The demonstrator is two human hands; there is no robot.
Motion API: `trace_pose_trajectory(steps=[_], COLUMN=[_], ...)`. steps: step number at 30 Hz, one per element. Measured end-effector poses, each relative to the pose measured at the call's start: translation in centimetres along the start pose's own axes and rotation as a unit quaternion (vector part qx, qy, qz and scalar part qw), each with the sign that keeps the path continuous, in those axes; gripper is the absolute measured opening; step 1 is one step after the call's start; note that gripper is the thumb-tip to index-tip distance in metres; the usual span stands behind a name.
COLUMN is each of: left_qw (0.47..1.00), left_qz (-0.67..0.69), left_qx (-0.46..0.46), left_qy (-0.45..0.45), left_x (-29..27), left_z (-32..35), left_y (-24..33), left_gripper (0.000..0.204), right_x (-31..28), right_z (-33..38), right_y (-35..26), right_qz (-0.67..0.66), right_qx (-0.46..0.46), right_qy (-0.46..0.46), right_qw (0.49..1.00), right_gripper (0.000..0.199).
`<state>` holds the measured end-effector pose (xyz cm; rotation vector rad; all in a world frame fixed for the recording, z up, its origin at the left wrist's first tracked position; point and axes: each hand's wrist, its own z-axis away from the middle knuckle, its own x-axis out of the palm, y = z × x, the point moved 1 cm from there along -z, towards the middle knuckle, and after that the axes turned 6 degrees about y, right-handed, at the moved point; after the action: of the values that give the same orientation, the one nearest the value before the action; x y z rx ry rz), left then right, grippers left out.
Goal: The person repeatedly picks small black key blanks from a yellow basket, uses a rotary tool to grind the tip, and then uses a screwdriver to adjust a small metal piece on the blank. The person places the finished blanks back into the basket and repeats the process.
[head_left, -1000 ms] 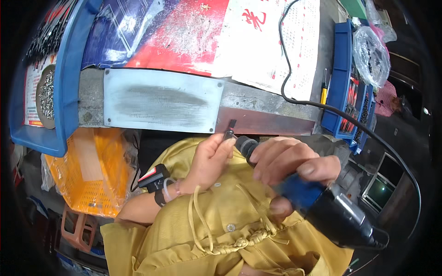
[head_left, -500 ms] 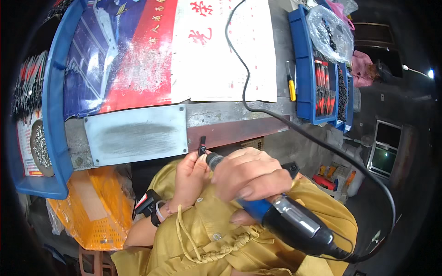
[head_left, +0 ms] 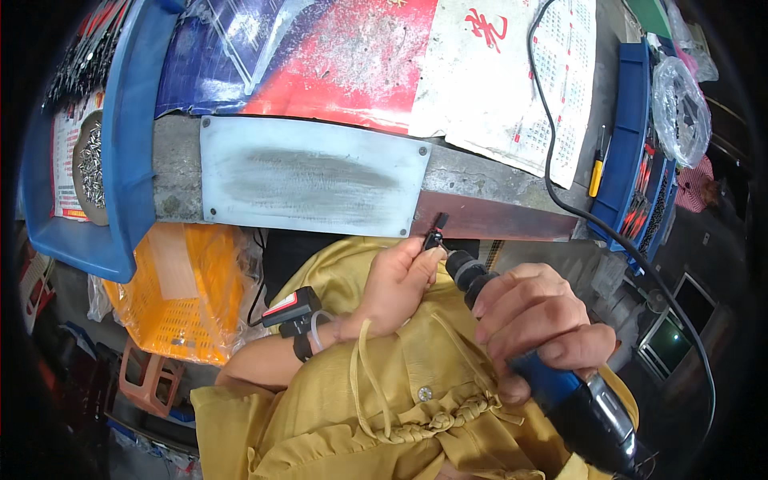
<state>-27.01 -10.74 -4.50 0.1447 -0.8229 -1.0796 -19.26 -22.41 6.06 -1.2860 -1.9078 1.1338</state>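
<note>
Pinched between the thumb and fingers of my left hand [head_left: 394, 286] is a small black part [head_left: 434, 239] with a stubby upright end, held by the bench's front edge. My right hand [head_left: 534, 318] wraps round a corded electric screwdriver [head_left: 578, 410] with a blue and black body. Its dark nose [head_left: 466, 270] points up and left toward the black part, a short way off it. Whether a thin bit bridges that space is too small to tell.
A pale plate [head_left: 312, 180] is fixed to the bench front. Blue bins stand left [head_left: 132, 160] and right [head_left: 620, 136]; a dish of small metal pieces [head_left: 92, 164] sits in the left one. The power cord [head_left: 552, 160] crosses the bench. An orange crate [head_left: 188, 296] stands below left.
The view has shifted, so the bench appears farther right and turned. My right hand has drawn the screwdriver back from the black part, which my left hand still holds.
</note>
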Motion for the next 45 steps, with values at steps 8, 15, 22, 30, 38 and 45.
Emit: trace_pose_trajectory(steps=[8,15,22,30,38,45], left_qw=[1.0,0.999,0.999,1.0,1.0,0.999], left_qz=[-0.012,-0.022,-0.027,-0.013,-0.018,-0.027], left_qx=[0.006,0.025,-0.016,-0.006,-0.006,0.003], left_qy=[0.022,0.031,0.025,0.024,0.018,0.02], left_x=[0.2,0.4,0.2,0.5,0.3,0.4], left_z=[0.2,0.4,0.3,0.5,0.4,0.5], left_y=[-0.1,0.2,0.1,0.6,0.5,0.4], left_gripper=[0.018,0.018,0.021,0.018,0.018,0.018], right_x=[0.0,-0.2,-0.8,-1.8,-1.6,-1.7], right_z=[-0.3,-0.6,-0.3,0.4,0.9,0.5], right_y=[1.3,1.4,0.5,-0.9,-0.7,-0.6], right_qz=[-0.017,-0.04,-0.029,-0.007,-0.006,-0.007], right_qx=[-0.026,-0.014,0.011,-0.003,0.003,0.007], right_qy=[-0.009,-0.019,-0.035,-0.036,-0.026,-0.04], right_qw=[0.999,0.999,0.999,0.999,1.0,0.999], right_gripper=[0.04,0.04,0.047,0.057,0.054,0.046])
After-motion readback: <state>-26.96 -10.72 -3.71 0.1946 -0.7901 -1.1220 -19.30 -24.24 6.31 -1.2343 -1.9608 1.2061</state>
